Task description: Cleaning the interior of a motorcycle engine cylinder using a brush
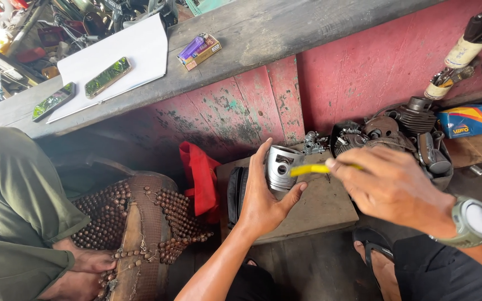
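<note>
My left hand (264, 196) grips a silver metal piston (282, 167), holding it upright over a low wooden block (319, 209). My right hand (389, 185), with a grey wristwatch (472, 222) on the wrist, pinches a thin yellow tool (311, 169) whose tip points at the piston's side. The tool's far end is hidden in my fingers. Both hands meet just above the block.
Engine parts (397, 134) fill a bowl to the right. A red cloth (201, 177) hangs by the red wall. A grey bench (263, 33) holds paper, two phones (107, 77) and a small box with a lighter (199, 50). Another person sits left by a beaded seat (140, 217).
</note>
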